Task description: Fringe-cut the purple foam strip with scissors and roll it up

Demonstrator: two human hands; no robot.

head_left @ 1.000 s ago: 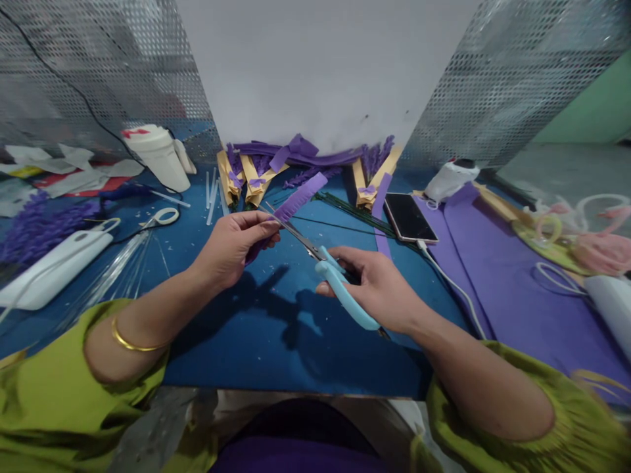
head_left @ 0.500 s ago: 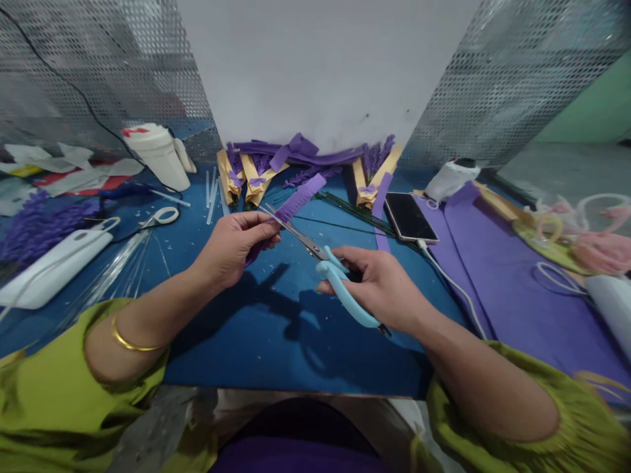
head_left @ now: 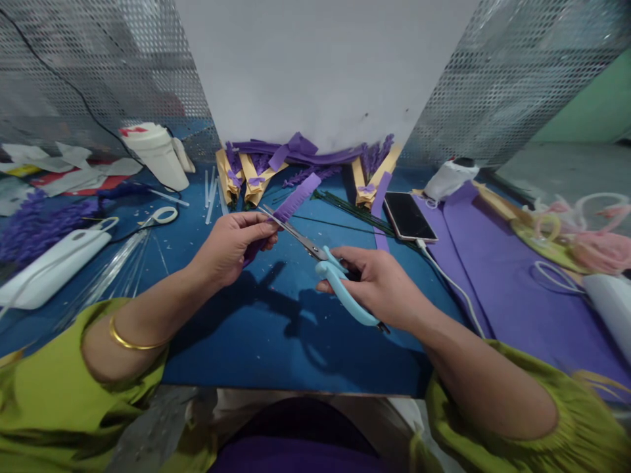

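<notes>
A purple strip with a row of small cuts along one edge is pinched in my left hand, between thumb and fingers. Part of it hangs down behind those fingers. My right hand grips scissors with light blue handles. Their metal blades reach up and left to the strip, close to my left fingertips, and look slightly parted. Whether the blades are cutting into the strip at this instant is too fine to make out. Both hands are above the blue table.
At the back stand paper-wrapped lavender bunches beside purple strips. Green stems and a phone lie right of centre. Purple sheets cover the right side. On the left are a glue gun, a white device and lavender.
Both hands keep nearly the same pose. The left hand, the strip and the scissor tips have shifted very slightly to the left.
</notes>
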